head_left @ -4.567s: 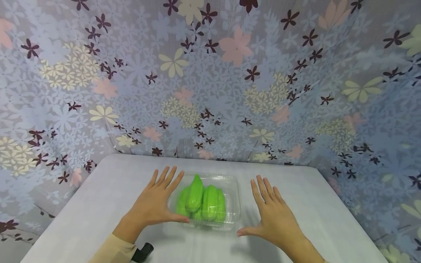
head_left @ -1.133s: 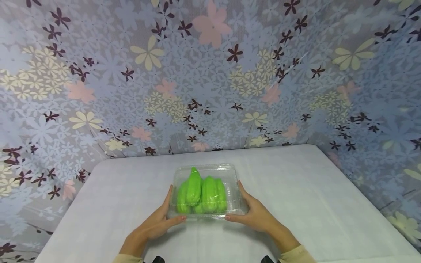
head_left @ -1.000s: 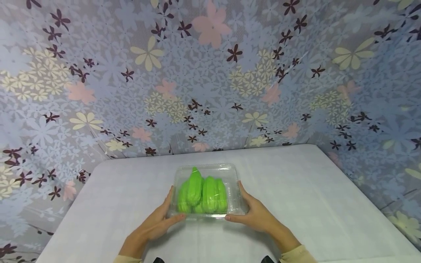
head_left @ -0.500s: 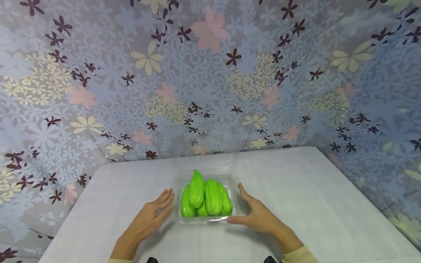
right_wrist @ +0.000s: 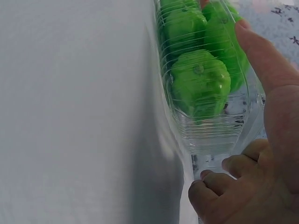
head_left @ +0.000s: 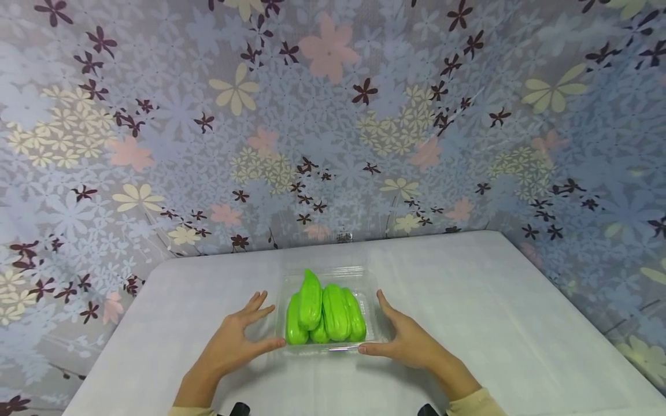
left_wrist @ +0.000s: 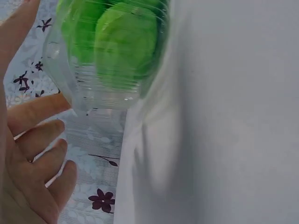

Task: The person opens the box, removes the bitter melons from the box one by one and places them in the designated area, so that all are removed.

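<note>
A clear plastic clamshell box point(head_left: 372, 323) sits on the white table with its top uncovered; the transparent lid shows only faintly behind it. Inside lie several bright green, long ribbed vegetables point(head_left: 336, 312), one resting higher on the others with its pointed tip toward the back. My right hand point(head_left: 408, 338) grips the box's near right corner, thumb on the front rim and fingers along the side. On the other side, my left hand point(head_left: 231, 341) has its fingers spread, thumb tip near the front left corner. The left wrist view puts a fingertip right at the box's end wall.
White cloth point(head_left: 468, 289) covers the table. A flower-patterned curtain or wall covering point(head_left: 333, 144) rises close behind its back edge and down both sides. Black wrist-camera parts point(head_left: 239, 409) poke in at the bottom of the head view.
The lid has come up and back, so the vegetables show uncovered. My left hand has let go of the box, moved slightly left and spread its fingers. The right hand has stayed at its corner.
</note>
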A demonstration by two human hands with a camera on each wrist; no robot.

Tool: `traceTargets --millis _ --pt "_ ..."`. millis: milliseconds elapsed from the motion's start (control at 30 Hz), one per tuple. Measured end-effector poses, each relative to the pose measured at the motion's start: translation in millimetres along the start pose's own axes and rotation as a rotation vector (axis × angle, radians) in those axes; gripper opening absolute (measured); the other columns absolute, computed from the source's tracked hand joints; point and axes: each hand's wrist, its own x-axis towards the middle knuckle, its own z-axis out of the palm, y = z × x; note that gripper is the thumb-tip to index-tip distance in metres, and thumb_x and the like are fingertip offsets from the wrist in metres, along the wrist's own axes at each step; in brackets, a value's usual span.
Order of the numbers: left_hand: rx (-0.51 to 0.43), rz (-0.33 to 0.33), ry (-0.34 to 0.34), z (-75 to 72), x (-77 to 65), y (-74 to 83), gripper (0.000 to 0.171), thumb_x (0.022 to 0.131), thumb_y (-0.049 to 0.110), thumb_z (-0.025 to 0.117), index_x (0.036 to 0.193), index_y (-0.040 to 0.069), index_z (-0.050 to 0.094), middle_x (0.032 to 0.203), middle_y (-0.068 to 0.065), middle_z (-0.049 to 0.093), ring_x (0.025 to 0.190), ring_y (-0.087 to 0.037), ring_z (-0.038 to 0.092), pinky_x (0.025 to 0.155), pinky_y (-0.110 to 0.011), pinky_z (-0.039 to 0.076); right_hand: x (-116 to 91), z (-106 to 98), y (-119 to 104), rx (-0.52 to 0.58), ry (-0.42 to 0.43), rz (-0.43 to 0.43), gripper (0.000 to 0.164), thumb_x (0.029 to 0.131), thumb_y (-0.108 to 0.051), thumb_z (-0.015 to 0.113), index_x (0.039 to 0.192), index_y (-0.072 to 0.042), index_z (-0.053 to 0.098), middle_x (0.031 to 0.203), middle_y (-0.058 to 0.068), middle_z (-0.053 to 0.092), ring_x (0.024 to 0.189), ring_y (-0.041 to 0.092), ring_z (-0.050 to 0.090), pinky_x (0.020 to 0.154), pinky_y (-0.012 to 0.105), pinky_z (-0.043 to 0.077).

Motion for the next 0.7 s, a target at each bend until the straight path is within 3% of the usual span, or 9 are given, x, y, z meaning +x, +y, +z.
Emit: traceTargets --millis 133,333,467,700 --pt "-0.024 -0.027 -0.023 0.7 6.1 0.4 0.088 0.074 0.06 0.082 0.143 0.01 0.058 0.161 -0.011 0.032 0.149 -0.033 0.023 0.107 -0.07 0.03 0.6 -1.2 -0.8 0.004 -0.004 0.009 0.124 0.076 -0.056 0.084 0.163 -0.009 0.007 0.163 0.019 0.019 0.146 0.044 0.024 0.116 0.06 0.021" --pt "-0.122 -0.095 -0.104 2.7 13.3 -1.9 0.116 0.071 0.057 0.086 0.162 0.019 0.025 0.167 -0.012 0.012 0.152 -0.036 0.006 0.111 -0.071 0.016 1.2 -1.4 -2.6 0.0 -0.006 0.014 0.124 0.076 -0.055 0.084 0.163 -0.009 0.008 0.162 0.021 0.021 0.146 0.044 0.025 0.116 0.059 0.022" --pt "-0.21 -0.153 -0.134 5.4 14.4 -5.6 0.123 0.072 0.049 0.089 0.164 0.023 0.012 0.167 -0.013 0.008 0.151 -0.04 0.007 0.112 -0.07 0.015 1.5 -0.2 -3.7 -0.009 -0.008 0.012 0.124 0.076 -0.056 0.084 0.162 -0.009 0.008 0.161 0.022 0.023 0.145 0.044 0.026 0.116 0.059 0.022" --pt "-0.434 -0.108 -0.206 16.2 19.0 -11.2 0.127 0.075 0.029 0.091 0.163 0.014 0.001 0.168 -0.01 0.0 0.151 -0.038 0.0 0.117 -0.062 0.009 -0.2 -2.7 -6.7 -0.034 0.014 0.015 0.126 0.074 -0.057 0.084 0.162 -0.008 0.009 0.162 0.021 0.02 0.146 0.043 0.025 0.116 0.057 0.022"
